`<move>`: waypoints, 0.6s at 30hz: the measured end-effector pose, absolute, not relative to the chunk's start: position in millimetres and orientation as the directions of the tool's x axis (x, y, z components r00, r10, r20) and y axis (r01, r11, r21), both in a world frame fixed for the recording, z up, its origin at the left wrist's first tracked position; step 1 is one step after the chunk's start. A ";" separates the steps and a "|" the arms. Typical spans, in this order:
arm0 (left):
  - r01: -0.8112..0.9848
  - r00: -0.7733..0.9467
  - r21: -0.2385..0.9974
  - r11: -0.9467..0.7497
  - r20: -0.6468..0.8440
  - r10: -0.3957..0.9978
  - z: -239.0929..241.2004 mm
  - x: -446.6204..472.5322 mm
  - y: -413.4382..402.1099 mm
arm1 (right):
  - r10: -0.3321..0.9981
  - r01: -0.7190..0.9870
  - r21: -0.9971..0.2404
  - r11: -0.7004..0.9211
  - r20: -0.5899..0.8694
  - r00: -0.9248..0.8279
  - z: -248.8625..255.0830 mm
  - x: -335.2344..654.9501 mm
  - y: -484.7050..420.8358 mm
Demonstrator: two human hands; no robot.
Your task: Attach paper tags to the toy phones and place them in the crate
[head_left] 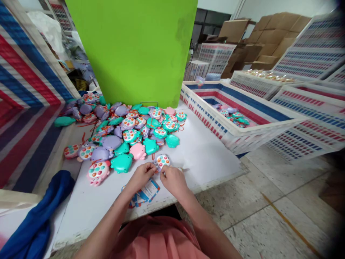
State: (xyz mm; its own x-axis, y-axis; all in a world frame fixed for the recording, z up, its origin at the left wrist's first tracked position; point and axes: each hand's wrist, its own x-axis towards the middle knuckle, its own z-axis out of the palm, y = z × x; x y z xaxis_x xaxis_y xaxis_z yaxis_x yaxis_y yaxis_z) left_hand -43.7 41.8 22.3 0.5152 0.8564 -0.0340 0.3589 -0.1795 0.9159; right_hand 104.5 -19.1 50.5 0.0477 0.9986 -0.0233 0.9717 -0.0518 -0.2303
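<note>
Both my hands meet over the front of a white table point(205, 151). My left hand point(140, 176) and my right hand point(174, 180) are both closed in a pinch on one small purple toy with coloured buttons point(162, 160). Under my hands lie blue and white printed cards point(147, 192). Behind them spreads a heap of several teal, purple and pink toys point(126, 133) of the same kind, some trailing orange cords.
A tall green panel point(134, 50) stands at the table's back. A white slatted crate point(242, 122) with a few toys sits at the right, more crates and cardboard boxes behind. A striped crate point(27, 108) is at the left, a blue cloth point(40, 216) near the front-left corner.
</note>
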 end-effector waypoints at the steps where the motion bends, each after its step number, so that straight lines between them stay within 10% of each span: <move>1: 0.355 0.520 0.918 -0.175 -0.038 0.854 21.5 -44.1 42.4 | 0.998 0.971 -0.232 -0.055 -0.027 0.051 50.0 104.1 -18.4; 9: 0.394 0.486 0.889 -0.234 0.015 0.874 23.9 -46.7 44.8 | 0.999 0.848 -0.529 -0.029 0.015 0.044 40.3 107.4 -13.5; 14: 0.501 0.458 0.707 -0.499 0.272 0.846 43.6 -44.3 38.6 | 0.998 0.331 -0.943 -0.028 -0.045 -0.042 25.1 110.0 -3.3; 18: 0.499 0.507 0.618 -0.607 0.360 0.783 51.4 -41.0 35.1 | 0.983 -0.046 -0.985 -0.167 -0.163 -0.080 23.1 106.7 0.3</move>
